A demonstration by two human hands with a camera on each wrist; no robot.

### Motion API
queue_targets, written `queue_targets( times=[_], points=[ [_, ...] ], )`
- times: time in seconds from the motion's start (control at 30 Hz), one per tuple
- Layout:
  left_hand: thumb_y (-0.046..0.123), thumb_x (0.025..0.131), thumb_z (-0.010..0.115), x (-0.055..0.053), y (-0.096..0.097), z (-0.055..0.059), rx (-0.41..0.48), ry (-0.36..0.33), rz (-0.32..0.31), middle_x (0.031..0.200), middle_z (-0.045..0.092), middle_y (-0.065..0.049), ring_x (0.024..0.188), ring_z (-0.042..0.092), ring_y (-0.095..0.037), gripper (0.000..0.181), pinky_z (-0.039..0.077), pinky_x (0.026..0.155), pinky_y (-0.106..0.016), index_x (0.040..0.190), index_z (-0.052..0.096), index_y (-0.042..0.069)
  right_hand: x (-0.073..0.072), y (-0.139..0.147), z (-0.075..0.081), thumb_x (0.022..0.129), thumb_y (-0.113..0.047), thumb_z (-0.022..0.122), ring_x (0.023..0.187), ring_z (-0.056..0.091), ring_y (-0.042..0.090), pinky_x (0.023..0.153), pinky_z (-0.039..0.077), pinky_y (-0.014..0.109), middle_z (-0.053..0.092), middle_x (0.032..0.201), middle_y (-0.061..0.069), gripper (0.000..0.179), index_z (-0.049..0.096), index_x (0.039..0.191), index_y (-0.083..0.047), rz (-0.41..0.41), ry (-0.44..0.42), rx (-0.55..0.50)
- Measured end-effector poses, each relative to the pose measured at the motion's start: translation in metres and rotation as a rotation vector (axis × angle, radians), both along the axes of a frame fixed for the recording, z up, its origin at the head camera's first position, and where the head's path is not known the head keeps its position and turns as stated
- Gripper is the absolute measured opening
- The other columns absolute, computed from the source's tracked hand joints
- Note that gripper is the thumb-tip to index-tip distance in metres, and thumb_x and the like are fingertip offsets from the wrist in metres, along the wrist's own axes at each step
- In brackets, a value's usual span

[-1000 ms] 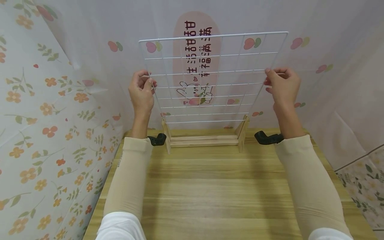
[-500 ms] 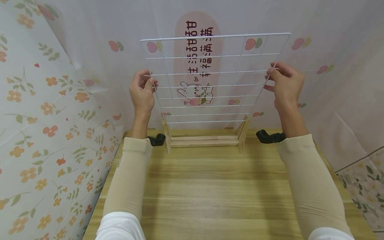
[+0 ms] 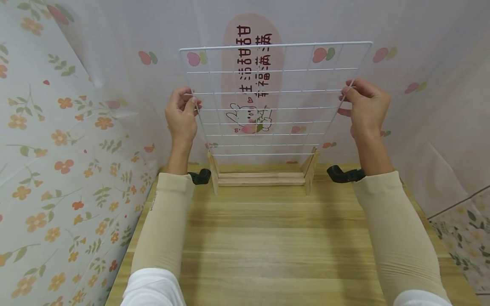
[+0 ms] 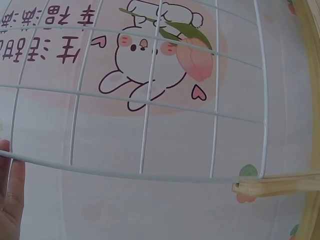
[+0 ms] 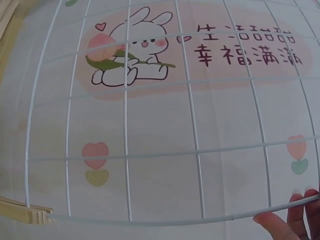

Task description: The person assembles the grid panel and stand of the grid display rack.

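A white wire grid panel [image 3: 281, 91] stands upright at the back of the table, leaning away at its top. My left hand [image 3: 181, 112] pinches its left side wire between thumb and fingers, about halfway up. On the opposite side wire, my right hand [image 3: 368, 106] holds it at a similar height. The panel's lower corners meet the two uprights of a light wooden stand [image 3: 262, 182]. In the left wrist view, one corner sits at the tip of a wooden upright [image 4: 277, 184]; the right wrist view shows the other corner at its upright [image 5: 25, 212].
The wood-grain table [image 3: 264, 246] stretches in front of the stand. Close behind the panel hangs a pale printed curtain [image 3: 153, 25] with a rabbit and lettering. A floral cloth [image 3: 57, 170] borders the left side. Dark wrist mounts [image 3: 344, 174] stick inward from both wrists.
My right hand has shifted slightly right and up, its fingers resettling on the side wire. The panel's top right corner has moved a little right. My left hand stays nearly in place.
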State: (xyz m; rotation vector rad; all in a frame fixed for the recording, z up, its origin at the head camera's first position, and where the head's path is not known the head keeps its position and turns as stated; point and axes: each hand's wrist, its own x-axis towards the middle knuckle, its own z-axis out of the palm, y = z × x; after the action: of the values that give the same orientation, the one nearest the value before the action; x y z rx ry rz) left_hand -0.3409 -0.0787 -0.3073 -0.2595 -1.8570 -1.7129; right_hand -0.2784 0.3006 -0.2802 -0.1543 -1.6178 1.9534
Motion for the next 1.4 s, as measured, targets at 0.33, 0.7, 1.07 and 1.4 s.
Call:
queue_targets(
  times=[0.33, 0.7, 1.07, 1.4],
  points=[
    [0.004, 0.096, 0.058, 0.001, 0.003, 0.002, 0.004, -0.023, 0.013, 0.089, 0.068, -0.012, 0.076, 0.065, -0.017, 0.014, 0.054, 0.068, -0.022, 0.109, 0.063, 0.004, -0.001, -0.001, 0.000, 0.087, -0.006, 0.071, 0.073, 0.064, 0.016, 0.061, 0.054, 0.033, 0.067, 0.084, 0.004, 0.012, 0.076, 0.098, -0.003, 0.011, -0.010, -0.026],
    [0.003, 0.096, 0.057, -0.003, 0.004, -0.003, 0.026, -0.042, -0.010, 0.089, 0.069, -0.012, 0.079, 0.065, -0.025, 0.014, 0.052, 0.068, -0.024, 0.109, 0.063, 0.004, -0.004, 0.000, -0.005, 0.087, -0.006, 0.071, 0.075, 0.064, 0.017, 0.060, 0.055, 0.032, 0.067, 0.086, 0.005, 0.013, 0.075, 0.099, -0.002, 0.008, -0.028, -0.036],
    [0.002, 0.096, 0.057, -0.004, 0.004, -0.008, 0.040, -0.069, -0.024, 0.090, 0.068, -0.014, 0.074, 0.064, -0.016, 0.016, 0.053, 0.069, -0.024, 0.111, 0.061, 0.000, -0.007, -0.001, -0.013, 0.087, -0.010, 0.072, 0.078, 0.065, 0.016, 0.063, 0.055, 0.032, 0.068, 0.093, 0.005, 0.015, 0.076, 0.101, -0.005, 0.004, -0.061, -0.020],
    [0.001, 0.096, 0.057, -0.006, 0.004, -0.017, 0.022, -0.080, -0.008, 0.088, 0.069, -0.016, 0.079, 0.064, -0.029, 0.015, 0.052, 0.067, -0.025, 0.110, 0.061, -0.002, -0.010, -0.001, -0.020, 0.086, -0.010, 0.074, 0.078, 0.065, 0.016, 0.061, 0.056, 0.030, 0.068, 0.092, 0.005, 0.017, 0.075, 0.102, -0.004, 0.002, -0.078, -0.034]
  ],
)
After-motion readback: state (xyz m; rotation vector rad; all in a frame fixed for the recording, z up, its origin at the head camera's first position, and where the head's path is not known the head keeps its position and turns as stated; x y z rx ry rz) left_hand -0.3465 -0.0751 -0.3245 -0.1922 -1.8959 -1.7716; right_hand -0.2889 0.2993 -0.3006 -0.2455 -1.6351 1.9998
